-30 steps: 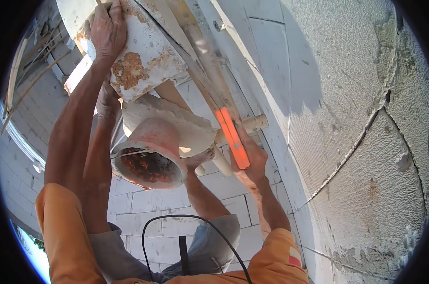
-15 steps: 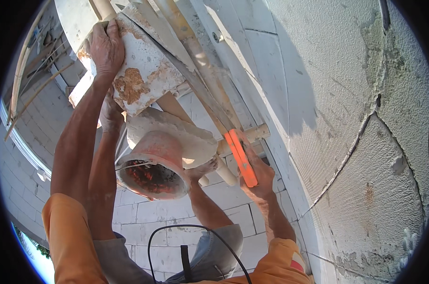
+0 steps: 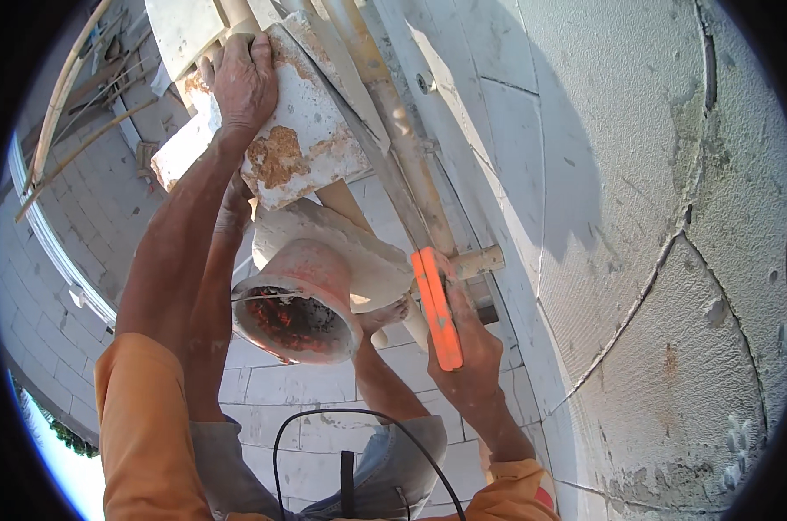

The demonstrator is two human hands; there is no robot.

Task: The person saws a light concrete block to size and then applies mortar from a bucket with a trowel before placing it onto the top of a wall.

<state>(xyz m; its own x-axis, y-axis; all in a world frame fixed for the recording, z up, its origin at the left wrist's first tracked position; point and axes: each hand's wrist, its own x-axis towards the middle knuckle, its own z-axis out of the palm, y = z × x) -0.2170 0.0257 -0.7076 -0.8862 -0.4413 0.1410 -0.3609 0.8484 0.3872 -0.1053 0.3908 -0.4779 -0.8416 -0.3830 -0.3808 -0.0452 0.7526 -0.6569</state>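
The left hand (image 3: 246, 85) grips 1 white, brown-stained rectangular block (image 3: 324, 130); below and right of it, the right hand (image 3: 473, 352) wraps 1 orange-handled, long-bladed saw (image 3: 438, 310). A cut along the block's right side looks begun; what remains is hidden.

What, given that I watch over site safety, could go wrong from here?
The right foot looks bare, so the orange-handled tool in the right hand could hurt it if dropped. The bucket is close to that foot and might be knocked. If the left hand bears weight, the stained white slab under it could shift.
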